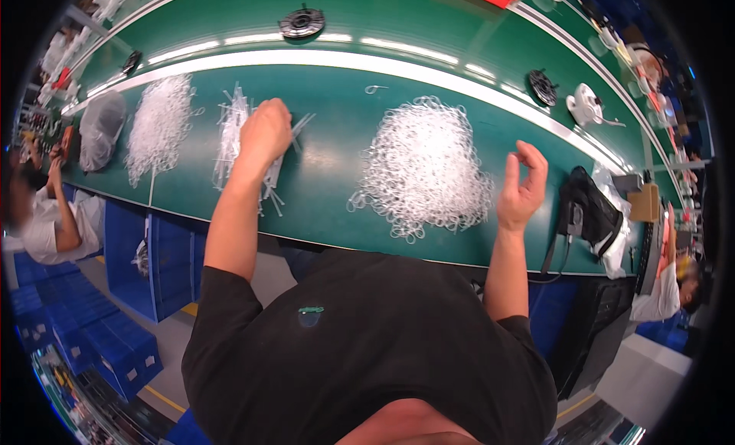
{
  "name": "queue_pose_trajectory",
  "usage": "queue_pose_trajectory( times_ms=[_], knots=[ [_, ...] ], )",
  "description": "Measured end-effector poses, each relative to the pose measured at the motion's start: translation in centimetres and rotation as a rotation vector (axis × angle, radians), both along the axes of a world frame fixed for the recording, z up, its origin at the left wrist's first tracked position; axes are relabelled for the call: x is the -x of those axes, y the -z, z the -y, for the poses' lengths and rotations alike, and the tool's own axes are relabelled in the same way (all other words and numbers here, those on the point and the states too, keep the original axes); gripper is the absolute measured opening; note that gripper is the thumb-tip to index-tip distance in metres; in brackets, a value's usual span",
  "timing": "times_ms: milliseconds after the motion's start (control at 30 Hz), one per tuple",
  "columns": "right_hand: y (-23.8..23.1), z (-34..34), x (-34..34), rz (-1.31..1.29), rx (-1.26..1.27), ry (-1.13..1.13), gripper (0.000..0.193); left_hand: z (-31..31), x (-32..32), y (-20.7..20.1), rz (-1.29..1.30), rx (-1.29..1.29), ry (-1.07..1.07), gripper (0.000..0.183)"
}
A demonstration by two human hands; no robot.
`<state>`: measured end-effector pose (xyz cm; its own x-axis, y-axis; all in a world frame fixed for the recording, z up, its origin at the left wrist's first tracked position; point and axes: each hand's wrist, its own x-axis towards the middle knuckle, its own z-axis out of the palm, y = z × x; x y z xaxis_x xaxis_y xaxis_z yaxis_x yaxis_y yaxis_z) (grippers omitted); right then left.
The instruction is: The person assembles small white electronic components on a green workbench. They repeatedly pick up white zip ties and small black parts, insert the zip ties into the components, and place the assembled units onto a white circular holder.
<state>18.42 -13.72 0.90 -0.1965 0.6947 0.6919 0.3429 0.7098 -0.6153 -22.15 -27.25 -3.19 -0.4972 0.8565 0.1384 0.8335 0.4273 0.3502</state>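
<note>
My left hand (266,131) is closed, knuckles up, over a loose bundle of straight white plastic strips (230,131) that look like cable ties. Its fingertips are hidden, so what they grip cannot be made out. More strips stick out on both sides of the hand. To the right lies a broad heap of white plastic loops (429,166). Just beyond that heap's right edge, my right hand (524,191) is raised with fingers bent and apart, holding nothing visible. A single closed loop with a short tail (375,88) lies beyond the heap.
Another white heap (161,127) and a filled clear bag (102,131) lie at the left. A black bag (588,211) sits at the right. Black round parts (302,22) and a white part (586,106) stand on the conveyor behind. Blue bins (153,261) and other people flank the bench (329,200).
</note>
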Motion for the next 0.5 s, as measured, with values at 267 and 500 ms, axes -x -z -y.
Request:
queue_pose_trajectory(
  times_ms=[267,500],
  knots=[
    [-3.4,0.9,5.4,0.114,-0.094,-0.292,0.028,-0.2,-0.4,-4.5,0.738,-0.717,0.066,0.009],
    [-4.0,5.2,14.5,0.045,0.303,-0.603,0.023,0.1,-7.7,-4.7,1.619,-0.935,0.36,0.007]
  ],
)
